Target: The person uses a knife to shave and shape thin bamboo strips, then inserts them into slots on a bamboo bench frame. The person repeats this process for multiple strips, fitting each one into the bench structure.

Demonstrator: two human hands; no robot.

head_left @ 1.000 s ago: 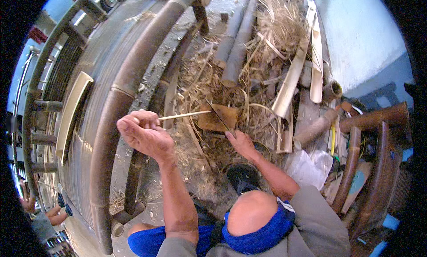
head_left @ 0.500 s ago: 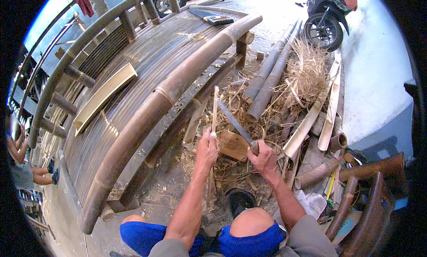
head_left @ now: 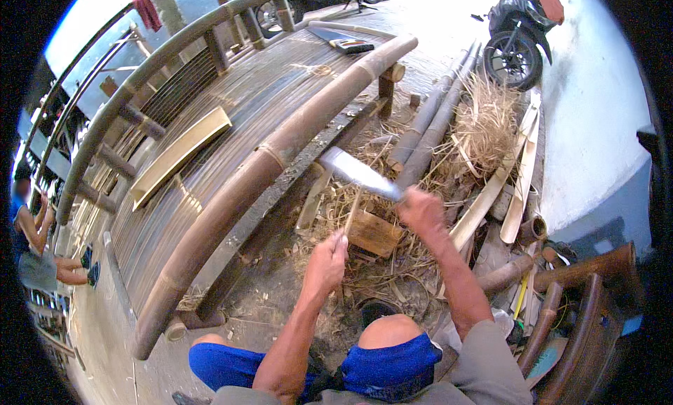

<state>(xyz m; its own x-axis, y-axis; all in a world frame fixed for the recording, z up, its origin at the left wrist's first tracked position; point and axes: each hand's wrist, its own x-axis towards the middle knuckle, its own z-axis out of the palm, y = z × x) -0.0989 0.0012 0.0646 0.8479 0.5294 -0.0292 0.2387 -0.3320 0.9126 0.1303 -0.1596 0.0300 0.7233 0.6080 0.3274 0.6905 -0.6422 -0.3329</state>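
My left hand (head_left: 327, 260) is closed round a thin bamboo strip (head_left: 355, 210), which slants up and away from my fingers. My right hand (head_left: 423, 213) grips the handle of a long knife (head_left: 359, 172). The blade is smeared by motion and points up and left, beyond the strip's upper part; whether the two touch I cannot tell. Below the blade, a wooden block (head_left: 375, 233) lies on the ground among pale shavings.
On the left stands a bamboo bench (head_left: 231, 173) bearing a split bamboo piece (head_left: 181, 156) and a handsaw (head_left: 343, 40). Bamboo poles (head_left: 431, 135), a shavings heap (head_left: 487, 117) and split lengths (head_left: 520, 177) lie ahead right. A motorbike (head_left: 515, 54) and another person (head_left: 35, 230) are farther off.
My right hand has risen slightly, and the knife blade has swung flatter to the left. My left hand sits a little lower, with the strip now leaning right. The view has shifted slightly.
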